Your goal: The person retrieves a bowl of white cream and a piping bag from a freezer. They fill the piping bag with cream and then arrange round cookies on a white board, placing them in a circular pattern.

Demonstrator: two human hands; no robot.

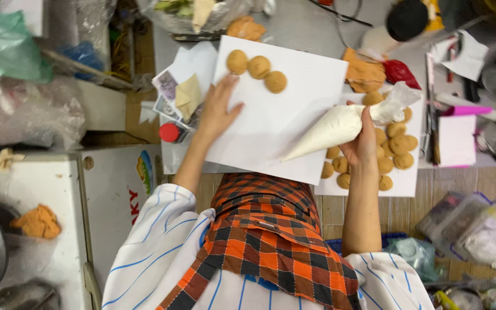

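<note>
Three round biscuits [256, 67] sit in a row on your white board [294, 132]; more than a dozen more crowd the board [409, 181] to the right. Your right hand [361, 143] grips one filled piping bag [340, 127], its long axis slanting, tip toward you and leftward. Your left hand [216, 112] lies spread flat on the board's edge. A cluttered grey worktop [311, 26] surrounds it.

The left hand [216, 112] lies flat on the near left part of a square white paper sheet [294, 123] on the bench [305, 26]. Beyond its fingertips, three round tan cookies [256, 69] sit in a row on that sheet. The right hand [363, 140] grips a white cone-shaped piping bag [331, 129], whose tip points toward the sheet's near edge. Just right of that hand, a heap of round tan cookies [394, 146] rests on a second white sheet [409, 181]. A small red-capped bottle [170, 133] stands left of the left wrist.
</note>
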